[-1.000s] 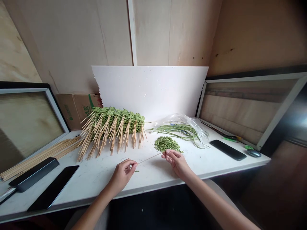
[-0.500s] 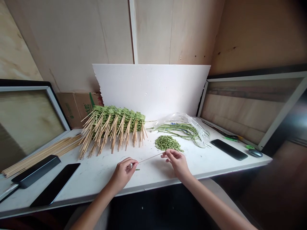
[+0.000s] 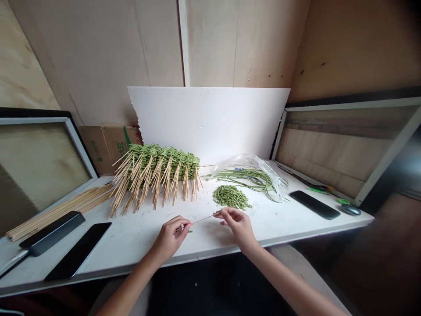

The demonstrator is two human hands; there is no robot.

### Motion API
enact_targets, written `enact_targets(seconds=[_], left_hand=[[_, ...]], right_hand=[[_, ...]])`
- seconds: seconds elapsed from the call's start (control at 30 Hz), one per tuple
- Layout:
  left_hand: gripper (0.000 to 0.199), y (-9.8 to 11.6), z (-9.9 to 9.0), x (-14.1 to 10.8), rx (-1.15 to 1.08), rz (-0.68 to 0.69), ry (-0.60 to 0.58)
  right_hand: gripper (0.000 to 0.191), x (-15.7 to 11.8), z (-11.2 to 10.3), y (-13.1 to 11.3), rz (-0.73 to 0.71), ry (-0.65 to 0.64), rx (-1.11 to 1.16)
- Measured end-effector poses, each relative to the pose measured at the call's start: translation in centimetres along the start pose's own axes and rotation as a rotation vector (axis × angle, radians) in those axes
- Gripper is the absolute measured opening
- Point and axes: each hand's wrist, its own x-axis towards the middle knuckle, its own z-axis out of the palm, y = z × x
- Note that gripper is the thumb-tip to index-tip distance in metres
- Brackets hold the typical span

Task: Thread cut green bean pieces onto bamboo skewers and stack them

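My left hand (image 3: 173,236) pinches one end of a thin bamboo skewer (image 3: 202,219) above the front of the table. At the skewer's far end, my right hand (image 3: 237,226) is closed with thumb and forefinger around a small cut piece of green bean (image 3: 217,213), which the fingers partly hide. A heap of cut bean pieces (image 3: 230,196) lies just beyond my right hand. One loose bean piece (image 3: 190,231) rests on the table by my left fingertips. Further left is a stack of loaded skewers (image 3: 164,164), their bare ends fanned toward me.
Long whole beans (image 3: 243,176) lie in a clear plastic bag (image 3: 279,184). Bare skewers (image 3: 62,210) are at the left, behind a black box-shaped device (image 3: 51,232) and a dark phone (image 3: 79,251). Another dark phone (image 3: 314,204) and a mouse (image 3: 350,209) sit right.
My right hand has shifted slightly left along the skewer, toward my left hand, and a bean piece now shows at its fingertips. My left hand has barely moved.
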Motion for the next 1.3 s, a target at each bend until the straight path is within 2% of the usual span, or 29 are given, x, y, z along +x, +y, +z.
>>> enact_targets(seconds=[0.23,0.37,0.47,0.57,0.67,0.77,0.83,0.93,1.03,1.1,1.2,1.3], left_hand=[[0.025,0.0,0.1,0.0,-0.014,0.004,-0.016],[0.024,-0.2,0.1,0.1,0.014,-0.026,0.050],[0.024,-0.7,-0.1,0.3,0.009,-0.089,0.171],[0.026,-1.2,-0.3,0.4,-0.016,-0.153,0.275],[0.026,-1.5,-0.4,0.3,0.000,-0.168,0.299],[0.025,-1.6,-0.3,0.2,0.010,-0.166,0.287],[0.025,-1.5,-0.3,0.3,-0.002,-0.166,0.283],[0.025,-1.4,-0.3,0.3,-0.019,-0.161,0.280],[0.024,-1.4,-0.2,0.4,-0.025,-0.158,0.282],[0.024,-1.4,-0.2,0.4,-0.025,-0.156,0.276],[0.023,-1.6,-0.1,0.3,-0.022,-0.142,0.234],[0.022,-1.7,0.0,0.2,-0.019,-0.123,0.186]], right_hand=[[0.040,0.0,1.0,0.3,0.022,-0.078,0.039],[0.039,0.7,0.6,0.4,0.028,-0.091,0.004],[0.041,1.1,1.1,0.3,-0.047,-0.094,-0.232],[0.021,1.3,3.0,0.4,-0.204,-0.246,-0.575],[0.010,1.4,5.7,0.8,-0.352,-0.411,-0.821],[0.008,1.7,7.7,1.5,-0.400,-0.452,-1.031],[0.011,2.0,8.2,1.8,-0.411,-0.463,-1.091],[0.010,2.2,7.4,1.5,-0.432,-0.429,-1.036],[0.012,2.5,5.3,0.7,-0.390,-0.332,-0.848],[0.020,2.8,3.6,0.2,-0.291,-0.253,-0.677],[0.029,3.6,1.6,-0.1,-0.069,-0.197,-0.349],[0.039,4.0,0.8,0.1,0.063,-0.153,-0.079]])
